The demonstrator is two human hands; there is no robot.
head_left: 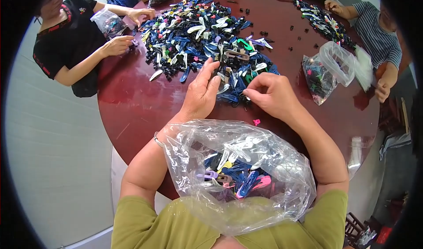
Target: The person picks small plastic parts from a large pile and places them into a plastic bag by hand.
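A large heap of hair clips (185, 33), mostly blue, white and black, lies on the table in front of me. My left hand (200, 92) is at the heap's near edge, fingers stretched out and thumb apart, with nothing seen in it. To its right, my right hand (275, 97) has thumb and forefinger pinched together at the clips; whatever is between the tips is too small to make out. Nearer my chest, a clear plastic bag (185, 161) gapes wide, with blue, white, pink and purple hair clips (246, 183) inside. A small pink clip (257, 122) lies alone before the bag.
At the left, a person in black handles clips beside a clear bag (108, 22). Across the dark red round table (128, 112), a person in stripes sits by a smaller clip pile (321, 22) and a part-filled bag (319, 75). Several black clips (264, 33) lie scattered between.
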